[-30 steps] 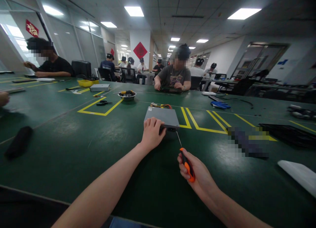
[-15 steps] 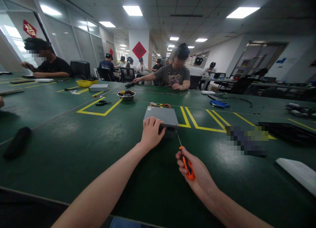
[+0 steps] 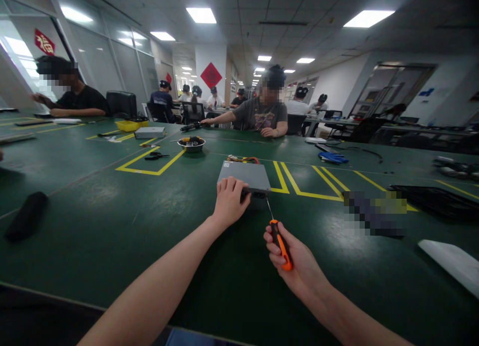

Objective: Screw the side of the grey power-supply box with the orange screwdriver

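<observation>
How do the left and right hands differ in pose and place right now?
The left hand lies over the near side of the grey metal box, while the right hand grips the orange-and-black screwdriver by its handle. The left hand is farther from the camera; the right hand is nearer. Both are bare.

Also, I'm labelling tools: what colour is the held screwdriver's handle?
The handle is orange and black; head view.
</observation>
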Motion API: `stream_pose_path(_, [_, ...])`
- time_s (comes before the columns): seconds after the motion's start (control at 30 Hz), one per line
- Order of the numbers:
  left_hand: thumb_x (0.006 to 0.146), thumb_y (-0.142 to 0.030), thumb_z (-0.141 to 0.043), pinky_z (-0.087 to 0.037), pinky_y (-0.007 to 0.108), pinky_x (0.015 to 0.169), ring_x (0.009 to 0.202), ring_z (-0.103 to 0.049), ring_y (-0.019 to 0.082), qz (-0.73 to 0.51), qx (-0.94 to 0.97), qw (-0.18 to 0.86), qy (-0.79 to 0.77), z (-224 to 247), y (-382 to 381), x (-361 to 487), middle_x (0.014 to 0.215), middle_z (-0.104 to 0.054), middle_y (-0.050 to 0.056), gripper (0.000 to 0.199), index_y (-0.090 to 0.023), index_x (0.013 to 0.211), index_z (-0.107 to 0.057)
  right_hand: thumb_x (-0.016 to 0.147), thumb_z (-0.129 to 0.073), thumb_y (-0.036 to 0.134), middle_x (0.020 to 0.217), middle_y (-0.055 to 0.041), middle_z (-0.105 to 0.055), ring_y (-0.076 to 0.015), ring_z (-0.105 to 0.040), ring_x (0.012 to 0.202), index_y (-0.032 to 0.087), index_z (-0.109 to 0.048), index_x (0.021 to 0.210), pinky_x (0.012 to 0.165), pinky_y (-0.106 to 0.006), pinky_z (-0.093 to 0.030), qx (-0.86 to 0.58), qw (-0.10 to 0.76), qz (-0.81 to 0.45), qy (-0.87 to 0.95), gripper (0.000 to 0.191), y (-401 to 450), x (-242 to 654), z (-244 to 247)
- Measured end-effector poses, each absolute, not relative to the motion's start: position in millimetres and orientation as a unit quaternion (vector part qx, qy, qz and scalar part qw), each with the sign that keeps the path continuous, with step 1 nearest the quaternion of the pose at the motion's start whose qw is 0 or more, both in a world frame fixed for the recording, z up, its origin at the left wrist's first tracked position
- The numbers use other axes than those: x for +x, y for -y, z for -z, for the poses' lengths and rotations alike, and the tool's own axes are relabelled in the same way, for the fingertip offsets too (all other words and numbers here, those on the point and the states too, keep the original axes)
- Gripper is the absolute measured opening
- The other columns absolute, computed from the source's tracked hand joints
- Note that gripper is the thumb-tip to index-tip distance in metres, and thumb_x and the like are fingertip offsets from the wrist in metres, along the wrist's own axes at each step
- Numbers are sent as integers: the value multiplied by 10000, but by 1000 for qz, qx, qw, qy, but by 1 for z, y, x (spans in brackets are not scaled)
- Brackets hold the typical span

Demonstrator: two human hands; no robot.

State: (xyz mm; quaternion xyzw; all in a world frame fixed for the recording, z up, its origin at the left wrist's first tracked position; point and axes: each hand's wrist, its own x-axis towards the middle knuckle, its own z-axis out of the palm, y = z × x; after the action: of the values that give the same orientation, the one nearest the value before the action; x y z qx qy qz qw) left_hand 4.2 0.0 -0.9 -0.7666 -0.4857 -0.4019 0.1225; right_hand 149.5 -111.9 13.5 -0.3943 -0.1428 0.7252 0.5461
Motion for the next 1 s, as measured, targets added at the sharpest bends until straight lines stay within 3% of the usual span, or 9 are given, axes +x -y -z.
stream_pose_path(0.13, [791, -288, -545, -352, 398, 842, 954, -433, 246, 401, -766, 122, 487, 1, 0, 4, 977, -501, 73, 197, -203, 968, -536, 903, -457, 278, 652, -19, -527, -47, -435, 434, 121, -599, 843, 322, -116, -342, -399, 546, -723, 140, 220, 112, 148, -10])
stream_pose_path(0.33, [794, -292, -542, -349, 391, 852, 949, -430, 244, 398, -766, 130, 488, 1, 0, 4, 973, -501, 71, 197, -199, 967, -535, 862, -531, 197, 656, -13, -530, -37, -430, 448, 125, -555, 700, 324, -102, -327, -422, 556, -701, 149, 179, 112, 146, -12])
stream_pose_path(0.57, [798, -288, -534, -351, 386, 852, 956, -427, 242, 396, -766, 132, 489, 1, 0, 4, 984, -500, 72, 194, -195, 968, -532, 918, -436, 266, 675, -24, -534, -63, -478, 494, 109, -599, 856, 412, -150, -417, -420, 527, -727, 134, 234, 114, 144, -13])
stream_pose_path(0.73, [797, -285, -532, -353, 389, 842, 955, -427, 244, 394, -768, 129, 488, 1, 0, 4, 989, -500, 76, 197, -194, 971, -530, 854, -548, 196, 690, -24, -544, -54, -461, 489, 117, -573, 769, 373, -132, -363, -433, 547, -701, 146, 118, 114, 147, -9])
stream_pose_path(0.83, [795, -286, -534, -352, 388, 844, 956, -426, 245, 395, -767, 128, 489, 2, -1, 4, 989, -500, 75, 203, -195, 977, -530, 878, -505, 193, 691, -25, -543, -52, -462, 496, 111, -566, 742, 381, -129, -369, -422, 554, -704, 137, 169, 114, 148, -10])
stream_pose_path(1.0, [797, -296, -535, -354, 383, 838, 948, -428, 243, 393, -766, 131, 492, 2, -1, 4, 987, -504, 72, 203, -194, 973, -533, 927, -405, 242, 674, -22, -527, -58, -467, 493, 91, -599, 884, 404, -144, -399, -425, 523, -728, 126, 250, 113, 146, -13])
